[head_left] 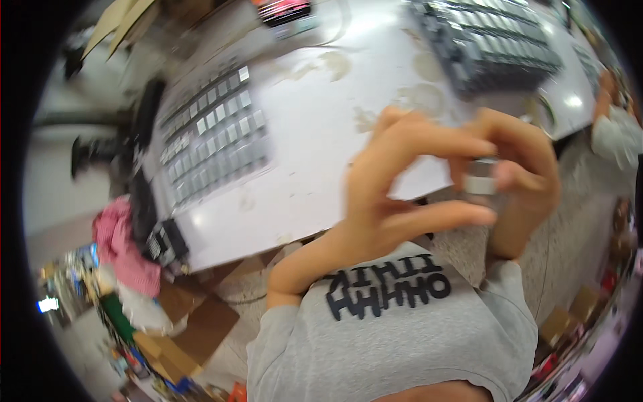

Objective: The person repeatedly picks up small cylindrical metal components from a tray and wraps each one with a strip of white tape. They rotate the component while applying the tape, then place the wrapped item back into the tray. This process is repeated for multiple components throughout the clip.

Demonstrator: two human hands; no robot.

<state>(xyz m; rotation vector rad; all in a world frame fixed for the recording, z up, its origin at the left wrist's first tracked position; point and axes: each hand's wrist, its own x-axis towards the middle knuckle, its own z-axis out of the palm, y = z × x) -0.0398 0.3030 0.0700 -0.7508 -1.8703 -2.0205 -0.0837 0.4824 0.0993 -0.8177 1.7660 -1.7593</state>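
My right hand pinches a small silvery block between thumb and forefinger, held up in front of my chest above the table's near edge. My left hand is right beside it with its fingers spread. Its forefinger reaches toward the top of the block and another finger stretches out below it. Motion blur hides whether the left fingertips touch the block. My grey shirt with black print fills the lower middle.
A white stained table carries a tray of several small grey parts on the left and a dark tray of parts at the far right. Cardboard boxes and a pink cloth lie on the floor. Another person's grey sleeve shows at the right rim.
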